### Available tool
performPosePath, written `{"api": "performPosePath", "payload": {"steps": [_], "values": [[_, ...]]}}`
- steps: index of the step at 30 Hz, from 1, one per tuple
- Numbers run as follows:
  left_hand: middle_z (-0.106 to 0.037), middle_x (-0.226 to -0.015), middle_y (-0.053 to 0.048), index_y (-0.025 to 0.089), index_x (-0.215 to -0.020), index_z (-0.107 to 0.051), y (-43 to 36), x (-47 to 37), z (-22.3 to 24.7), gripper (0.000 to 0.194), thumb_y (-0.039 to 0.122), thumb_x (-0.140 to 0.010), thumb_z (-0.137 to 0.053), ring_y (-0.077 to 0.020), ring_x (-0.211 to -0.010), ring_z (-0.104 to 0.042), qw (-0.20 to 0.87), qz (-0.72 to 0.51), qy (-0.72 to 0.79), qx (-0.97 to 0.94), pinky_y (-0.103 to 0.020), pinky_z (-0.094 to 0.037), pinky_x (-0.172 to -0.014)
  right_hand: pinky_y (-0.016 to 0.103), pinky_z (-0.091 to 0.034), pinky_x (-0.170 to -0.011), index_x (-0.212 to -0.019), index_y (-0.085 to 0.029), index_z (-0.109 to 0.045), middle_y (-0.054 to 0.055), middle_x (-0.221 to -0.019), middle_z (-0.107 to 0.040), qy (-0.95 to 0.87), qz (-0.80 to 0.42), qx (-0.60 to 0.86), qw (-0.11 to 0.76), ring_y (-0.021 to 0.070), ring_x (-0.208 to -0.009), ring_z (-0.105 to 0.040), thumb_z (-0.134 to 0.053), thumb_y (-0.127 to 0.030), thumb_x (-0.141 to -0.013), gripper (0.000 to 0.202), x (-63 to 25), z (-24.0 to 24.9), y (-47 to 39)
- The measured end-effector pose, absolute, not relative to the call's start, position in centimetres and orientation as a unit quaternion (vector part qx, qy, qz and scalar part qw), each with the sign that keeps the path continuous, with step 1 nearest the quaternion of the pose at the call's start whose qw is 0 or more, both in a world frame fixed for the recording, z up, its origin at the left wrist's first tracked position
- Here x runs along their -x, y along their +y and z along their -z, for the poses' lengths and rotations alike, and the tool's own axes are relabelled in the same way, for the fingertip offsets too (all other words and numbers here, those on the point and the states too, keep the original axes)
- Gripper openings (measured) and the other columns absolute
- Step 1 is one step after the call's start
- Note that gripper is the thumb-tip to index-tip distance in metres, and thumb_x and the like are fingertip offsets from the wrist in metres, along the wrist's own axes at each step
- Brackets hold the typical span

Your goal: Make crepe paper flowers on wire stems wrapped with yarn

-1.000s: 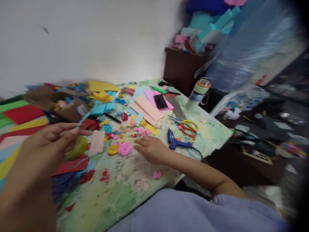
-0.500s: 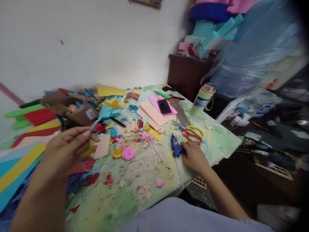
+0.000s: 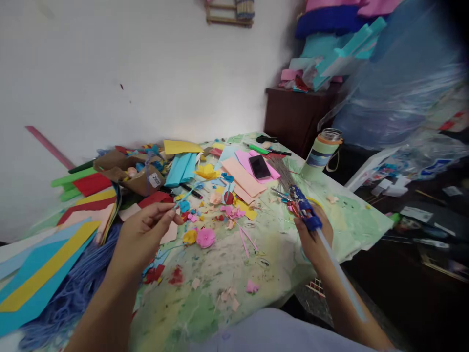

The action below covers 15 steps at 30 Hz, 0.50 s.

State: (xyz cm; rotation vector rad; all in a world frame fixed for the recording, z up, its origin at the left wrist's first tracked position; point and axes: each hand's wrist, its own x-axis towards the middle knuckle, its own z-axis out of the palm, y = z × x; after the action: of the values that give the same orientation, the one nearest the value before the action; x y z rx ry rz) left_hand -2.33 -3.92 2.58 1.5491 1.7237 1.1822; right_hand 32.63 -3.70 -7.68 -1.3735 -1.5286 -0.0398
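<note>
A thin light-blue stem is pinched between the thumb and fingers of my left hand (image 3: 152, 230), over the left part of the table. The stem runs up toward a yellow paper flower (image 3: 207, 171). My right hand (image 3: 315, 234) is wrapped round a blue glue gun (image 3: 306, 208), raised above the table, with a long pale glue stick (image 3: 340, 274) trailing back over the forearm. Scissors with a yellow and a red handle lie partly hidden behind the gun. Pink (image 3: 205, 237) and yellow (image 3: 189, 237) paper rounds rest between my hands.
A phone (image 3: 259, 167) lies on folded paper at the table's back. To its right stands a bottle (image 3: 322, 151). Coloured sheets (image 3: 47, 264), blue yarn (image 3: 73, 293) and a brown bag (image 3: 137, 178) crowd the left. Paper scraps are scattered about the middle.
My right hand has lifted the blue glue gun, which lay on the table before, and turned it. My left hand still holds the stem, and the view has shifted.
</note>
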Motion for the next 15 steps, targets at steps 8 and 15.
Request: {"api": "performPosePath", "payload": {"steps": [8,15], "values": [[-0.074,-0.087,-0.006,0.018,-0.101,-0.068,-4.6,-0.7,-1.9,0.033,0.039,-0.089,-0.046,-0.0213,-0.076,-0.068,-0.065,-0.268,0.631,-0.725,-0.03,-0.047,-0.066,0.031,-0.047,-0.064,-0.094,-0.02,-0.059,0.005,-0.079,-0.063,-0.717,-0.131,0.331,0.6,0.0187,-0.07,-0.06,-0.054,-0.064,-0.084,0.045,-25.8,3.7,-5.0],[-0.075,-0.09,-0.008,0.014,-0.102,-0.069,-4.3,-2.5,-1.2,0.033,0.034,-0.093,-0.043,-0.0225,-0.077,-0.07,-0.156,-0.235,0.583,-0.762,-0.029,-0.05,-0.068,0.028,-0.04,-0.057,-0.08,-0.018,-0.057,0.003,-0.065,-0.06,-0.762,-0.096,0.297,0.568,0.0156,-0.059,-0.054,-0.054,-0.066,-0.082,0.048,-23.1,4.1,-3.9]]}}
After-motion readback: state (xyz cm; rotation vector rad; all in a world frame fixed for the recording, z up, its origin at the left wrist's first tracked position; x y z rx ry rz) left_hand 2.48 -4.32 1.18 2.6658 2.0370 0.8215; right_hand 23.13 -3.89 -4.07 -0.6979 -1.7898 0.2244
